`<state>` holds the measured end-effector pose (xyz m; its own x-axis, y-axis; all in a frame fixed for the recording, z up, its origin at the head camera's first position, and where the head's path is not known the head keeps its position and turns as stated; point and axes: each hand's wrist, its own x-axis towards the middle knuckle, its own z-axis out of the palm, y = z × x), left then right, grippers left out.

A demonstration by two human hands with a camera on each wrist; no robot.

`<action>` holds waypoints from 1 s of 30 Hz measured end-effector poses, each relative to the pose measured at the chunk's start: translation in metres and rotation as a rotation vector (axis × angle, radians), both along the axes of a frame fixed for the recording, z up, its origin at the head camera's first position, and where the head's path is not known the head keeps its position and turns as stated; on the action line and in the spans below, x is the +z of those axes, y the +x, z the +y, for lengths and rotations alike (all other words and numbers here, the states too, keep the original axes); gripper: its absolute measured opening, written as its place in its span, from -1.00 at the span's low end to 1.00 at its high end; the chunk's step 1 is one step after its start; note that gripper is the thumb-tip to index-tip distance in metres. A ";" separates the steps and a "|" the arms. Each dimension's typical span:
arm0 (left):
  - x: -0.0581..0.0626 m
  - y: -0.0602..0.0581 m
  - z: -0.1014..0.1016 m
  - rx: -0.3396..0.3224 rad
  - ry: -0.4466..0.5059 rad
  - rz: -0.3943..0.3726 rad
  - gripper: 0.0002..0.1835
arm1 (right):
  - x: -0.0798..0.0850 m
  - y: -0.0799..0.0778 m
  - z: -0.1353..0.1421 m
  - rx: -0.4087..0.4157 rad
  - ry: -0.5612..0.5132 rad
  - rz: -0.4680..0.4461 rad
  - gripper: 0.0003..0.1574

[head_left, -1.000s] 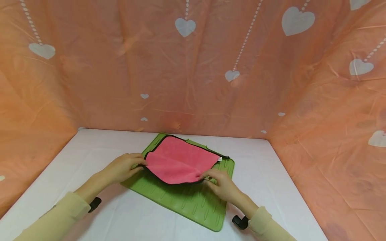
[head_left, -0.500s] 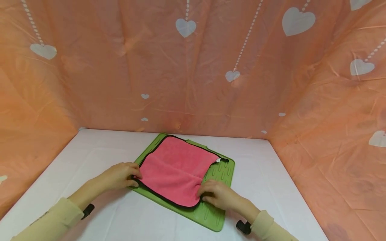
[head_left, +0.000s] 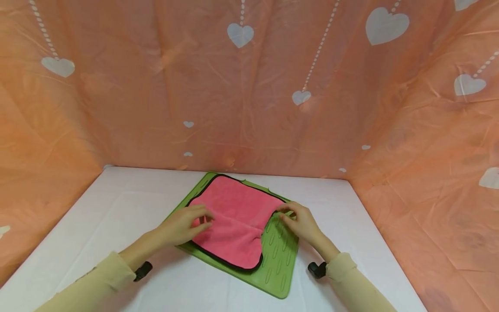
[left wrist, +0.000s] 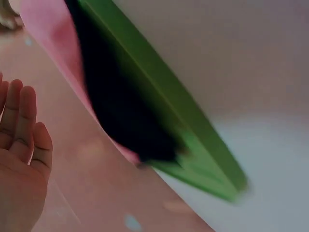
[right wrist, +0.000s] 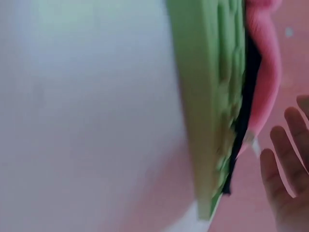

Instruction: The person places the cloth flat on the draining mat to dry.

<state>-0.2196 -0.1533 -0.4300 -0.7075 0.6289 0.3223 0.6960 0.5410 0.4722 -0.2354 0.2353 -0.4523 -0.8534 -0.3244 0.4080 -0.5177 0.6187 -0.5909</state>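
A pink cloth with black edging lies spread on a green ribbed mat, with a crease across its middle and a fold on its right side. My left hand hovers over the cloth's left part, thumb and fingers apart with nothing between them. At the cloth's upper right corner is my right hand, its fingertips close to the black edge; whether they touch it cannot be told. In the right wrist view the fingers look extended, and a small white tag shows on the cloth.
The mat lies turned at an angle on a white-covered table. Around the table hangs an orange curtain with white hearts. Black wrist-camera mounts sit below both wrists.
The cloth's near edge was lowered and drawn toward me onto the mat, then let go. My left hand then shifted right over the cloth; my right moved up to its far right corner.
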 end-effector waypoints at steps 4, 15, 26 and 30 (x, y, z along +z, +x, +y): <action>-0.001 0.005 0.033 -0.101 -0.005 -0.006 -0.85 | -0.002 -0.015 0.011 -0.098 0.018 -0.015 -0.79; -0.002 0.016 0.094 -0.305 -0.131 -0.028 -0.82 | -0.008 -0.038 0.027 -0.185 0.088 -0.171 -0.67; -0.012 0.025 0.118 -0.410 -0.329 0.112 -0.70 | -0.010 -0.050 0.028 -0.148 0.187 -0.220 -0.66; -0.015 0.027 0.121 -0.397 -0.366 0.111 -0.70 | -0.011 -0.054 0.028 -0.140 0.181 -0.202 -0.69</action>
